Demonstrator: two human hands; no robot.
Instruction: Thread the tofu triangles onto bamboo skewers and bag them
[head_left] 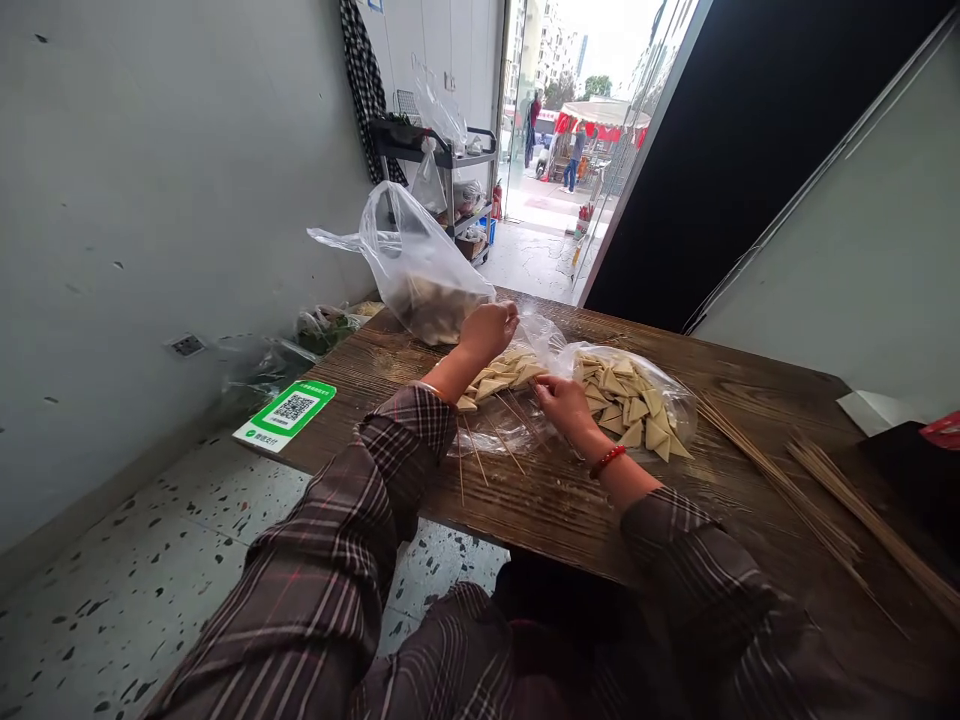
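Observation:
My left hand point(487, 330) is over the back of a pile of pale triangular tofu pieces point(499, 375), beside a knotted white plastic bag point(431, 255). Its fingers are pinched together, and what lies between them is hidden. To the right, my right hand point(564, 405) is closed with thumb and forefinger around what looks like a thin bamboo skewer, by the pile's right edge. Several skewers point(474, 450) stick out from the pile toward me. A clear bag holding more tofu triangles point(630, 400) lies open just right of my right hand.
Bundles of bamboo skewers point(780, 480) lie on the right of the wooden table point(555, 520). A green QR code card point(289, 412) lies at its left edge. Beyond are a shelf cart point(450, 160) and a glass doorway. A wall runs along the left.

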